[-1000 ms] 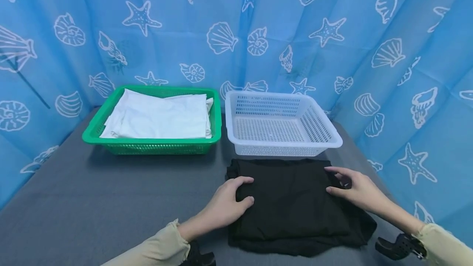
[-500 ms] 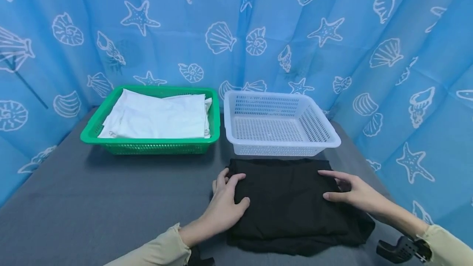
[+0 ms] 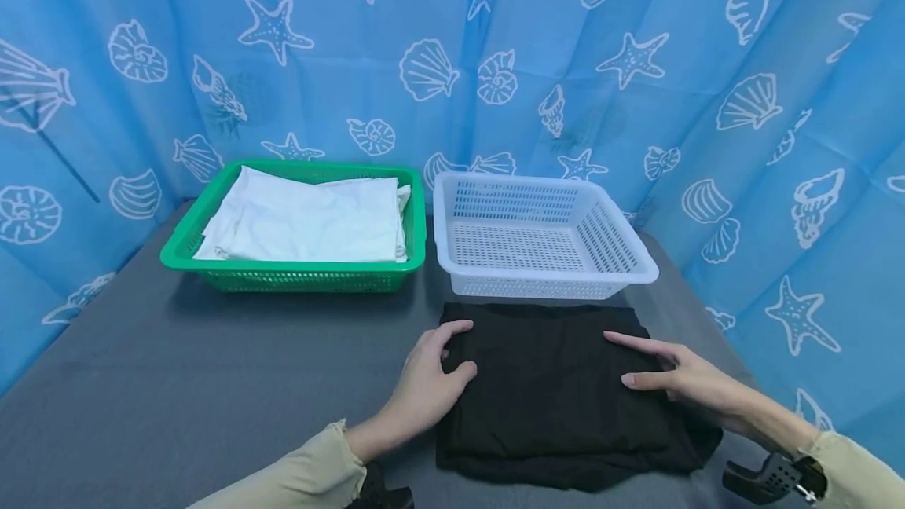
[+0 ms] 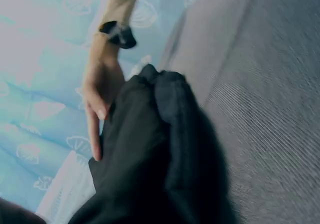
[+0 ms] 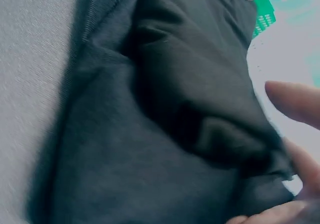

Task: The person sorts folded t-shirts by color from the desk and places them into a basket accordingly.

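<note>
A folded black garment (image 3: 544, 391) lies on the grey-covered table, its exact kind not clear. At its left edge is my left hand (image 3: 427, 383), thumb and index finger resting on the top layer and spread apart; its other fingers are mostly hidden. On the opposite side, my right hand (image 3: 686, 375) lays a straight index finger and thumb on the cloth, the remaining fingers out of sight beneath the hand. The left wrist view shows the garment's thick folded layers (image 4: 145, 139) with my right hand (image 4: 102, 92) along the far side. Loose folds (image 5: 200, 84) fill the right wrist view.
Behind the garment stands a white perforated basket (image 3: 544, 287) with nothing in it. To its left, a green basket (image 3: 304, 280) holds folded white cloth (image 3: 311, 218). A blue curtain (image 3: 353, 45) with shell prints hangs behind and along the right side.
My left hand has shifted slightly up along the left edge, its outer fingers going from view. The right index finger has slid a little inward over the cloth. The garment stays in place.
</note>
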Demonstrator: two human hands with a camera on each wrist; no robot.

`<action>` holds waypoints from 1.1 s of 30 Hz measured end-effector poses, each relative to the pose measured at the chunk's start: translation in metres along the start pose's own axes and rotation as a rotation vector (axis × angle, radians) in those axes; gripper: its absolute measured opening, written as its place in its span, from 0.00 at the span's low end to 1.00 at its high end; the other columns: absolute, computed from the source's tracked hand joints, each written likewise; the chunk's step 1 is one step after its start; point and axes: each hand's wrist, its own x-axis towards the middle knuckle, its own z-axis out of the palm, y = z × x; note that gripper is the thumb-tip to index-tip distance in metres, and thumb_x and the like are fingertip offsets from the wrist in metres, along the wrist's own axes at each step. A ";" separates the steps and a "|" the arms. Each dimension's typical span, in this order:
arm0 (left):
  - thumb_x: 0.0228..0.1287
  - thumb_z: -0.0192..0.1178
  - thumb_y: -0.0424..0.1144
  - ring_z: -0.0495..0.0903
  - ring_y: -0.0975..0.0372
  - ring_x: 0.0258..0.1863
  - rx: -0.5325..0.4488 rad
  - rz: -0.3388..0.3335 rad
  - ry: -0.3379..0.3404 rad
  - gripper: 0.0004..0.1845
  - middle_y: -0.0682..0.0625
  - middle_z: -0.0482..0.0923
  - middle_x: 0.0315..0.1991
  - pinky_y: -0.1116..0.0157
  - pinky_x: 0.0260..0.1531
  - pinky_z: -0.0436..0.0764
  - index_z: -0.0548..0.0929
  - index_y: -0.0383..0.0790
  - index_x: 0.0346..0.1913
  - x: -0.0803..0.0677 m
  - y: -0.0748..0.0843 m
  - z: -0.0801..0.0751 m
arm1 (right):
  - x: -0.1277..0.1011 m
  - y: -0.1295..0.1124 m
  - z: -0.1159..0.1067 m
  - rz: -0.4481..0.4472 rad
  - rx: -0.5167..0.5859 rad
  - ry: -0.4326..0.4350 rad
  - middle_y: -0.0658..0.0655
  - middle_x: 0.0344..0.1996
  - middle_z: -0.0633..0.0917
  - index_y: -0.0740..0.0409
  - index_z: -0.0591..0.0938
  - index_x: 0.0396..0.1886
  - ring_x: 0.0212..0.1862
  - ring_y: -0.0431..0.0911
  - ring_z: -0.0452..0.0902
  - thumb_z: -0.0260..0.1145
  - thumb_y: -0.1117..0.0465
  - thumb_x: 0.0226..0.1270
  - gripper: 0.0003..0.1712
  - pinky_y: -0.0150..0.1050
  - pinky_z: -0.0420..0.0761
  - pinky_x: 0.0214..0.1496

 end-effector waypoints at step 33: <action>0.64 0.69 0.40 0.78 0.61 0.50 -0.273 0.006 -0.367 0.29 0.51 0.76 0.56 0.55 0.54 0.74 0.74 0.48 0.67 0.015 -0.023 -0.001 | 0.013 0.023 0.016 -0.037 0.276 -0.012 0.61 0.62 0.75 0.49 0.66 0.74 0.57 0.57 0.77 0.64 0.64 0.71 0.34 0.51 0.78 0.54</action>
